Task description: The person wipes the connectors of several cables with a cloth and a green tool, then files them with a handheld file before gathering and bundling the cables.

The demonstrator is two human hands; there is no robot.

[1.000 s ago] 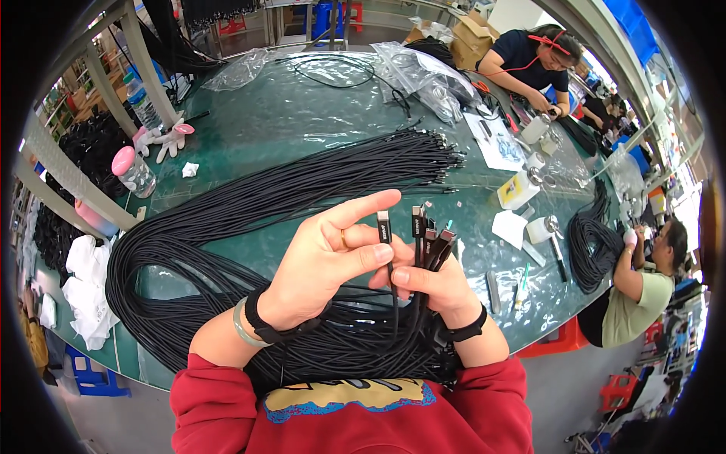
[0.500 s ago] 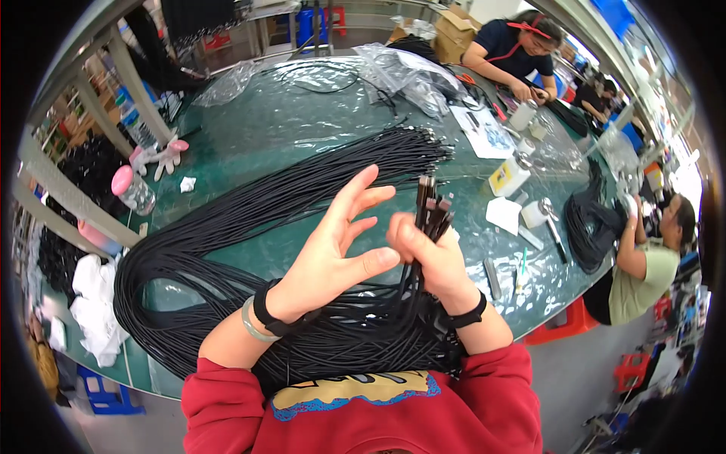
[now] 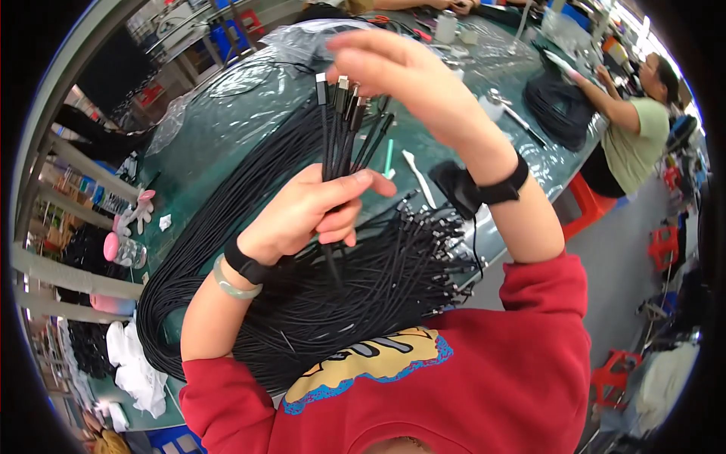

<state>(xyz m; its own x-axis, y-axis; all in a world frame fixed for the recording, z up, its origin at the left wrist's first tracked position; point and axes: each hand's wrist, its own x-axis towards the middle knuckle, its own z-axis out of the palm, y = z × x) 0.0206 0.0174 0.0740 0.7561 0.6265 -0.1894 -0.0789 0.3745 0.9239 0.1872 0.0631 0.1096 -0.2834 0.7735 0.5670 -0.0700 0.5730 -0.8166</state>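
From where I'm standing, the person's left hand (image 3: 314,208) is gripping a bunch (image 3: 338,155) of short-looking cable ends, its fingers curling around it below the plugs (image 3: 342,94), which are pointing upward. The bunch is standing nearly upright above the table (image 3: 219,140). The right hand (image 3: 401,72) is hovering up by the plugs, its fingers blurring and spreading loosely; I can't tell whether they are touching the metal tips.

Below the left hand a pile (image 3: 363,280) of black cables is lying close to the person's red top (image 3: 491,363), its plug ends fanning toward the right. Another sweep of cables is curving around at the left. Black bands are circling both wrists, and a black block (image 3: 457,188) is sitting against the right one. A green stick (image 3: 389,157) and a white tool (image 3: 418,178) are lying beyond the pile.

Over at the right, a co-worker (image 3: 635,140) in pale green is sitting beside a black coil (image 3: 560,110).
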